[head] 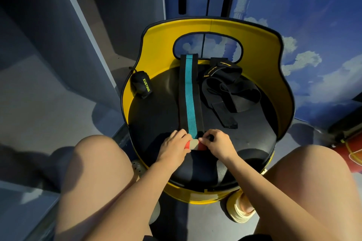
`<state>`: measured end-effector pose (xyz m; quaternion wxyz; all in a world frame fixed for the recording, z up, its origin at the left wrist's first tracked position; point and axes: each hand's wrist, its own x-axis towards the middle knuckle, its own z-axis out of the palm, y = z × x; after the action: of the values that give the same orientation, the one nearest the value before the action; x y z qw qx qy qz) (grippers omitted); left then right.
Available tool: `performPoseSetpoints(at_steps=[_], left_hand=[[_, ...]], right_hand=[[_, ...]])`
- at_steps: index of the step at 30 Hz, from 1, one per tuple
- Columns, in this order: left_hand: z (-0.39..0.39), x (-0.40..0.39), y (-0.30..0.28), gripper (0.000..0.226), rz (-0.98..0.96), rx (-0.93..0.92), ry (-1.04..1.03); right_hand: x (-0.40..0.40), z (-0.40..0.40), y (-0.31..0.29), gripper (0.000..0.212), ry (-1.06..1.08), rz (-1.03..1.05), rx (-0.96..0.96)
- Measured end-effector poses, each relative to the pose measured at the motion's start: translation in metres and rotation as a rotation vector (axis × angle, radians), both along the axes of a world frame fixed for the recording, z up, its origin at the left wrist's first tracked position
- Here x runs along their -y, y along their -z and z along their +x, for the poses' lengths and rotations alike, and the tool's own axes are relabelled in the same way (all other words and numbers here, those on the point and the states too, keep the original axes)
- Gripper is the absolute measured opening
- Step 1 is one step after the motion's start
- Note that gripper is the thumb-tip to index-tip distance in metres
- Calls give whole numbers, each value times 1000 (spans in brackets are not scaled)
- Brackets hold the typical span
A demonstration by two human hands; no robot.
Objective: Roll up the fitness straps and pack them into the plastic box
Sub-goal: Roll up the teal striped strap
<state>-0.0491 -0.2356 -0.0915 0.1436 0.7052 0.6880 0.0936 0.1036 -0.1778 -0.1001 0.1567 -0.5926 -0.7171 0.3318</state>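
The person sits facing a yellow chair (260,49) whose black seat (156,115) carries the straps. A long black strap (191,94) with a teal stripe lies flat down the middle of the seat, running from the back edge to the front edge, where both hands meet on its near end. The left hand (173,147) and the right hand (217,146) each have fingers curled and pinching that end, where a red and pale tab shows between the thumbs. This looks like the very start of the roll. To do it well, I would keep the first turn tight and square to the strap's edges, thumbs pressing evenly on both sides, so the coil does not wander into a cone as it travels toward the back edge. A rolled wrap (142,84) already sits at the seat's left edge, and a loose black tangle (229,88) waits right of the strap. No plastic box is in view.
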Motion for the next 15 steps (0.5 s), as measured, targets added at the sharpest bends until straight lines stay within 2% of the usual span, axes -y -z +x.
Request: performPoseSetpoints(at_steps=[5,9,15], left_hand=[[-9,-13,-5,30,-116,171,-58],[-14,-20,-7,31,-220,239,-77],[-18,-16,-10,31,-346,302,-90]], right_hand=[[3,6,0,21,-297,383,159],[5,14,-9,44,-490,245,244],[11,15,-13,34,-490,196,206]])
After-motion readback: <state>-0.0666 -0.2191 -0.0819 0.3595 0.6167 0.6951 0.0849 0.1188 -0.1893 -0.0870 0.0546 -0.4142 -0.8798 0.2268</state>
